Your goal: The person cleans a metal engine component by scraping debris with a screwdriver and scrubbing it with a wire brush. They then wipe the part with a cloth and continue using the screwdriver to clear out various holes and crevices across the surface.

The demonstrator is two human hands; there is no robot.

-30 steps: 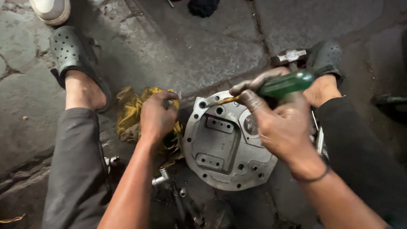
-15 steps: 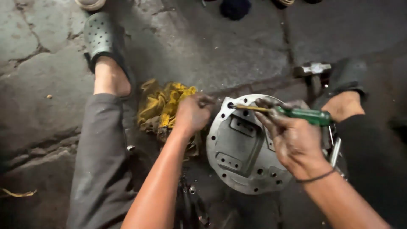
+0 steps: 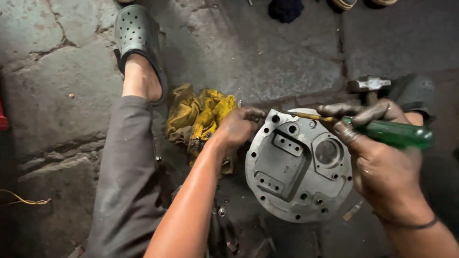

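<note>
Screwdriver (image 3: 382, 132) in right hand (image 3: 382, 167) — tip over metal plate (image 3: 296, 167) rim.

We see a cracked, stained concrete floor (image 3: 267, 52) carrying everything here. On it lies a round grey metal housing plate (image 3: 294, 174), with a crumpled yellow rag (image 3: 201, 114) just beside its left edge. A hammer (image 3: 368, 85) rests beyond the plate's upper right. A thin yellow wire (image 3: 24, 199) lies at the far left, well apart. A dark cloth (image 3: 285, 9) sits near the top edge.
</note>
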